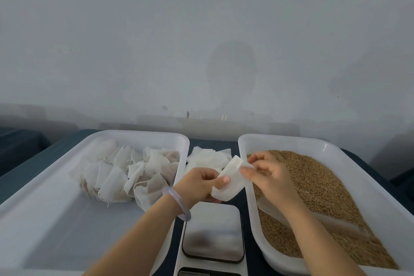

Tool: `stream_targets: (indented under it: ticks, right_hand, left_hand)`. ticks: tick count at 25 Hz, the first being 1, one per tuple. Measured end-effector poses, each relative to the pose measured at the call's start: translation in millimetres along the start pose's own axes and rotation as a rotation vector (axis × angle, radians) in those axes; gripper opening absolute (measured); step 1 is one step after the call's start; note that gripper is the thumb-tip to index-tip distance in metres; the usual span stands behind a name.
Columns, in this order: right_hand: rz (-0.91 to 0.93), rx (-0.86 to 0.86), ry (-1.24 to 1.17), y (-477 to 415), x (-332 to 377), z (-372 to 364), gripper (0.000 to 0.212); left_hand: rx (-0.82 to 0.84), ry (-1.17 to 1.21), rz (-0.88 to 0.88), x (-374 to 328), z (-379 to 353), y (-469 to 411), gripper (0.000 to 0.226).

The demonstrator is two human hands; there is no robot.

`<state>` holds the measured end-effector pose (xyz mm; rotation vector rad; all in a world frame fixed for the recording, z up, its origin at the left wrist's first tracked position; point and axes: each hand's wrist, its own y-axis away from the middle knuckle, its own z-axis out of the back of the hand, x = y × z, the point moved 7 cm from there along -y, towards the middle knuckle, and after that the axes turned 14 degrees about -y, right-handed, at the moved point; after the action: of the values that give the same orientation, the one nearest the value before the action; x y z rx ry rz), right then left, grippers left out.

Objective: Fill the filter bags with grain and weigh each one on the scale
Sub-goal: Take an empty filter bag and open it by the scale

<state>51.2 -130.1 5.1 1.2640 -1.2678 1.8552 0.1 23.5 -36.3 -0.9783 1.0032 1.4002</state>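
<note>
Progress done: a heap of filled bags [125,175] lies in the left tray [134,133] at 9 o'clock of the view, several with tan grain showing through the mesh. These read as finished, though their count cannot be told.

Progress left: the filter bag [230,182] in hand looks flat and unfilled, so this round seems to be at its opening step, with filling and weighing to follow. A stack of spare bags [208,157] waits at 12 o'clock of the hands, so more rounds likely remain.

Left hand [201,182]: curled, thumb and fingers pinching the bag's lower corner; a pale bracelet [177,204] sits on the wrist.

Right hand [266,172]: fingers bent, fingertips pinching the bag's upper edge, seemingly parting its mouth.

Bag position: held up between the 2 hands, at 3 o'clock of the left hand and 9 o'clock of the right, touching both.

Scale [212,231]: on the table at 6 o'clock of the bag.

Grain [324,186]: fills the right tray [291,139] at 3 o'clock, with a clear scoop [313,219] lying in it, under the right forearm.
</note>
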Motion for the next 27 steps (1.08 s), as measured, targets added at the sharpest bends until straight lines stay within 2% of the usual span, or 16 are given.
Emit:
stream_targets:
  ticks: [2, 5, 7, 10, 13, 14, 18, 19, 20, 23, 24, 25, 27]
  right_hand:
    - [0.009, -0.001, -0.148, 1, 4, 2, 0.021]
    - [0.035, 0.120, -0.253, 6, 14, -10, 0.016]
    - [-0.014, 0.221, -0.223, 9, 13, -17, 0.019]
    - [-0.099, 0.319, -0.143, 13, 5, -20, 0.021]
    - [-0.130, 0.432, -0.140, 22, 5, -28, 0.026]
    - [-0.123, 0.444, -0.126, 23, 6, -29, 0.027]
    - [-0.083, 0.385, -0.076, 24, 14, -14, 0.027]
    - [-0.083, 0.388, -0.053, 25, 16, -11, 0.024]
    - [-0.093, 0.401, -0.027, 27, 17, -10, 0.023]
    - [-0.124, 0.482, 0.010, 36, 16, -13, 0.024]
    - [-0.116, 0.517, 0.028, 39, 17, -17, 0.025]
    - [-0.103, 0.547, 0.046, 42, 19, -21, 0.027]
    - [-0.077, 0.588, 0.071, 48, 20, -28, 0.025]
  left_hand:
    - [0.054, 0.132, 0.044, 2, -3, 2, 0.028]
    - [0.094, 0.127, 0.097, 5, -8, 4, 0.040]
    - [0.118, 0.196, 0.106, 4, -10, 6, 0.045]
    - [0.234, 0.302, 0.107, -2, -17, 12, 0.069]
    - [0.429, 0.166, 0.119, -4, -31, 23, 0.089]
    - [0.473, 0.121, 0.117, -4, -34, 25, 0.086]
    - [0.605, -0.013, 0.145, 4, -40, 32, 0.034]
    - [0.649, -0.043, 0.140, 4, -42, 34, 0.030]
    - [0.683, -0.061, 0.118, 2, -46, 36, 0.034]
    - [0.672, -0.032, 0.031, -8, -52, 34, 0.084]
    - [0.649, -0.022, 0.019, -10, -52, 31, 0.091]
    - [0.629, -0.028, 0.006, -13, -52, 29, 0.087]
    - [0.587, -0.064, -0.038, -18, -51, 29, 0.063]
